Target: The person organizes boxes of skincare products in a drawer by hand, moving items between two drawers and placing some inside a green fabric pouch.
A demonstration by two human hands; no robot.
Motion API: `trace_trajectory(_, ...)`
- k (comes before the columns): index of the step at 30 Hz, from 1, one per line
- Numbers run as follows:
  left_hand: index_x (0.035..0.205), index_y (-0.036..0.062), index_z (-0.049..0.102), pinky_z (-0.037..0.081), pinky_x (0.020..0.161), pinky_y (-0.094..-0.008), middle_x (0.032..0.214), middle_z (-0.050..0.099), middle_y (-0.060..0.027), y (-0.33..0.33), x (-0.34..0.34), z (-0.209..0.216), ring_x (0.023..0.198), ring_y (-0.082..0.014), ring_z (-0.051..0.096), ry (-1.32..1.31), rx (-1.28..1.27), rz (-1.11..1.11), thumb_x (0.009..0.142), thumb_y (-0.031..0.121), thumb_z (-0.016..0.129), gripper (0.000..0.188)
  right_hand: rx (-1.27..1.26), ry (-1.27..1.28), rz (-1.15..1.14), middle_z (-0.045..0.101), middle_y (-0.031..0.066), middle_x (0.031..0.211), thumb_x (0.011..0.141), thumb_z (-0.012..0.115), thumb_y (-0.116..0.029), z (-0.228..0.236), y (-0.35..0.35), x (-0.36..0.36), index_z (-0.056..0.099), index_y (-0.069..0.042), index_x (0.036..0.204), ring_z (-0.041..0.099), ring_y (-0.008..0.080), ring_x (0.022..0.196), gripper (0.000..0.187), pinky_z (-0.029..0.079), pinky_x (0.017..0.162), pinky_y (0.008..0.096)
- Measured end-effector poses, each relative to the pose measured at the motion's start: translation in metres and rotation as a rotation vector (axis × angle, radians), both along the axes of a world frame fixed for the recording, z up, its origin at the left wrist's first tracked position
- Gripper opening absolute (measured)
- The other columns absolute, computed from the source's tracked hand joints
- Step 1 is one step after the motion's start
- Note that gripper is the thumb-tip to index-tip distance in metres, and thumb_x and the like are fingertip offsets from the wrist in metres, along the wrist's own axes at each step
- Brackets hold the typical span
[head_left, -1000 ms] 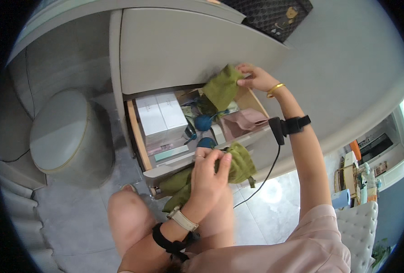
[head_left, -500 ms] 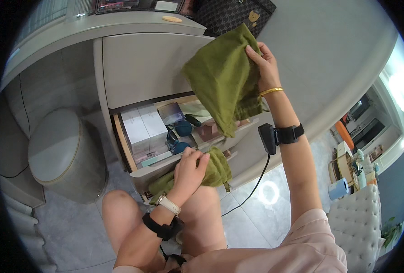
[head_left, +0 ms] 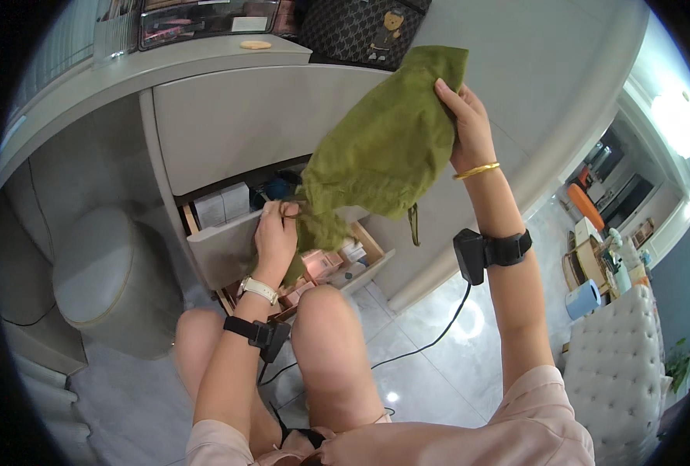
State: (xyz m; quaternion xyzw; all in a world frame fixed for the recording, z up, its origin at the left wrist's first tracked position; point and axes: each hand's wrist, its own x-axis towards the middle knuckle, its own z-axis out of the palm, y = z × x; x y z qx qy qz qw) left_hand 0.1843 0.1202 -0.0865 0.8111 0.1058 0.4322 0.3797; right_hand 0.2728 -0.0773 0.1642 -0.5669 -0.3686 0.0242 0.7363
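My right hand (head_left: 469,128) pinches the edge of an olive-green drawstring cloth pouch (head_left: 395,140), raised in front of the cabinet. The pouch hangs down to the left, its gathered end and a cord loop low. My left hand (head_left: 277,242) is closed by the upper drawer's front (head_left: 225,245), with a second green pouch (head_left: 322,231) bunched in and under its fingers. Exactly how the fingers grip that cloth is partly hidden. Behind the left hand, the upper drawer holds white boxes (head_left: 222,205) and a dark blue round item (head_left: 275,188).
Below, an open lower drawer holds pink boxes (head_left: 322,264). A grey stool (head_left: 93,268) stands at the left. On the countertop (head_left: 197,50) are a clear organizer (head_left: 205,19) and a patterned dark bag (head_left: 360,31). A black cable (head_left: 430,335) runs from my right wrist strap.
My right hand has turned the raised pouch, its gathered end now lower. My left hand has moved up and left with the other cloth, uncovering pink boxes. Less of the upper drawer's contents shows.
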Motion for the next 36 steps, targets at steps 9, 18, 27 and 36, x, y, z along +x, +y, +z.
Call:
trace_trajectory(9,0.109,0.0000,0.057,0.051,0.082,-0.0332,0.103,0.065,-0.0103,-0.022,-0.103,0.138,0.089,-0.0214,0.064,0.038,-1.631,-0.996,0.097,0.024,0.048,0.029,0.230,0.195,0.060,0.066,0.0122,0.095,0.092,0.055,-0.019,0.018,-0.020,-0.012,0.059,0.002,0.101,0.067,0.0186,0.077,0.024,0.057,0.068,0.0283)
trace_trajectory(18,0.109,0.0011,0.055,0.045,0.085,-0.0298,0.102,0.060,-0.0075,0.013,-0.170,-0.002,0.096,-0.0176,0.058,0.616,-0.686,-0.637,0.090,0.020,0.060,0.027,0.084,0.600,0.186,0.065,0.0147,0.097,0.091,0.053,-0.012,-0.058,0.002,-0.027,0.056,0.006,0.103,0.067,0.0209,0.082,0.023,0.057,0.073,0.0312)
trace_trajectory(27,0.128,-0.0002,0.045,0.044,0.091,-0.0291,0.120,0.052,-0.0101,0.002,-0.181,0.052,0.108,-0.0176,0.053,0.277,-0.559,-0.668,0.094,0.018,0.055,0.039,0.021,0.690,0.493,0.065,0.0146,0.101,0.091,0.053,-0.014,-0.062,0.035,-0.075,0.056,0.006,0.107,0.066,0.0214,0.089,0.026,0.057,0.080,0.0315)
trace_trajectory(36,0.137,-0.0056,0.031,0.046,0.098,-0.0481,0.135,0.042,-0.0243,0.007,-0.207,0.028,0.118,-0.0455,0.049,0.540,-1.422,-0.913,0.095,0.012,0.045,0.047,-0.722,0.015,-0.042,0.059,0.0160,0.111,0.087,0.064,-0.037,-0.206,0.012,-0.078,0.043,0.008,0.121,0.061,0.0217,0.096,0.060,0.052,0.081,0.0309)
